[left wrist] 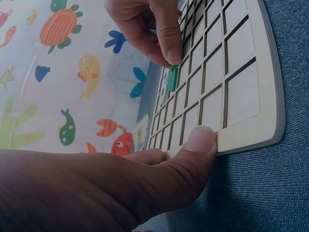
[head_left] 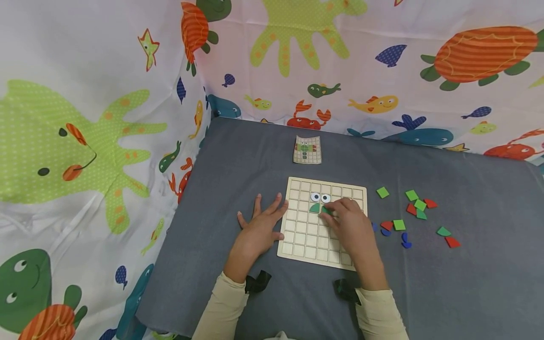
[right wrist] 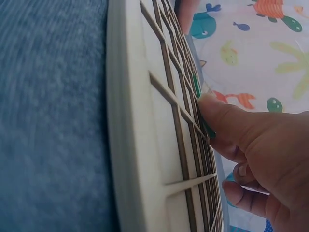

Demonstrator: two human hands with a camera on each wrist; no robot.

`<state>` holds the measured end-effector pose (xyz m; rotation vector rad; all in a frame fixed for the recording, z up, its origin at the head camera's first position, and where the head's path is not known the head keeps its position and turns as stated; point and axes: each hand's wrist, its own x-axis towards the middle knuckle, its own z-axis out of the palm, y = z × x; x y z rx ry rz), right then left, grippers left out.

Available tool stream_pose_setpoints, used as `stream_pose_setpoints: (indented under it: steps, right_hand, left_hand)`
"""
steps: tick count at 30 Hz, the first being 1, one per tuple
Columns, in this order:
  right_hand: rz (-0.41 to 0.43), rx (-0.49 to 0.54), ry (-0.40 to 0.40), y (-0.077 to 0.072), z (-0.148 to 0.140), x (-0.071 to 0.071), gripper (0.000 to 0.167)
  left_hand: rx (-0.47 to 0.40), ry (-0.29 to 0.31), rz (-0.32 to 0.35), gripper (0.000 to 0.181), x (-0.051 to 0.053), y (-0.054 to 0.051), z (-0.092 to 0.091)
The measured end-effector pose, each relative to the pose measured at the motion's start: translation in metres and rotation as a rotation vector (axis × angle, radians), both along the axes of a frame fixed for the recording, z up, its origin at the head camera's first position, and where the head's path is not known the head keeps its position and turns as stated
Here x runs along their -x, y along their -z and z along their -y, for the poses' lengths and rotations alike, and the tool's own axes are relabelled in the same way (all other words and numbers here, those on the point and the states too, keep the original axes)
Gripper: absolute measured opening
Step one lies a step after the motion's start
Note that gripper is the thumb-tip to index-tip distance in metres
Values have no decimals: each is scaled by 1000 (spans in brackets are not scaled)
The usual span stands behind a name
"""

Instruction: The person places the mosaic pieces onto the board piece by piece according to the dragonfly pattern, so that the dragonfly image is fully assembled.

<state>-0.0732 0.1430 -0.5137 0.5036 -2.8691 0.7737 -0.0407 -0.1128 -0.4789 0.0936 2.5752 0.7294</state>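
Note:
A wooden grid board (head_left: 299,238) lies on the grey cloth. Two round eye pieces (head_left: 315,197) sit side by side in its upper cells, and below the left one is a green curved piece (head_left: 314,208). My right hand (head_left: 352,226) pinches a second green piece (head_left: 325,209) between thumb and fingers, just right of the first. In the right wrist view, the thumb partly covers this green piece (right wrist: 210,130) against the grid. My left hand (head_left: 258,232) spreads its fingers at the board's left side, its thumb (left wrist: 200,140) touching the edge.
Right of the board lie loose green squares (head_left: 399,225), red pieces (head_left: 452,242), blue pieces (head_left: 406,245) and a green piece (head_left: 444,231). A small pattern card (head_left: 314,158) with a coloured figure lies behind the board. A sea-animal curtain (head_left: 250,33) hangs around the table.

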Motion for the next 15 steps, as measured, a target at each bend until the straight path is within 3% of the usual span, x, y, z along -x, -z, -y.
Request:
stream_pose_setpoints:
  steps: [15]
  right_hand:
    - [-26,15,28,0,5,1,34]
  left_hand:
    - [-15,-8,0,95,0,1,0]
